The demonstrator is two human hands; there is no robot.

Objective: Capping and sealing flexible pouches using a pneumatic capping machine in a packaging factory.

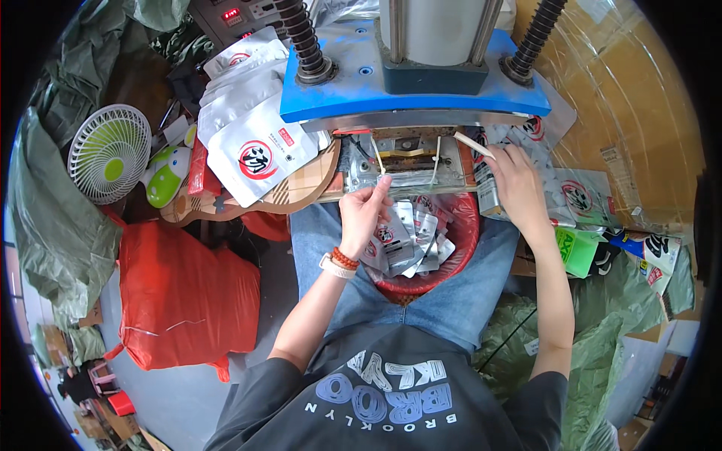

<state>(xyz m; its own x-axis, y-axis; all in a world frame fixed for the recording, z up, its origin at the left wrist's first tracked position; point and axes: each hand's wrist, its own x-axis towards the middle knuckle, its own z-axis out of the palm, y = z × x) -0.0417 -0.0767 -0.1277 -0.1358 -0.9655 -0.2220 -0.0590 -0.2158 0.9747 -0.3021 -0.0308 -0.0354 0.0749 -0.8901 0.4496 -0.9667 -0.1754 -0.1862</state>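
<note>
My left hand has thumb and forefinger pinched together at the front edge of the press bed. Its fingertips meet the lower end of a thin white cord; whether they grip it or something smaller I cannot tell. Closed around a pale beige stick, my right hand is at the bed's right side. A second white cord stands between the hands. Above them hangs the press's blue plate. Below, between my knees, a red-lined bin holds several silver pouches.
Stacked white pouches lie left of the press on a wooden board. Beyond are a small fan and a red bag. More pouches and a green box sit right, beside a cardboard wall.
</note>
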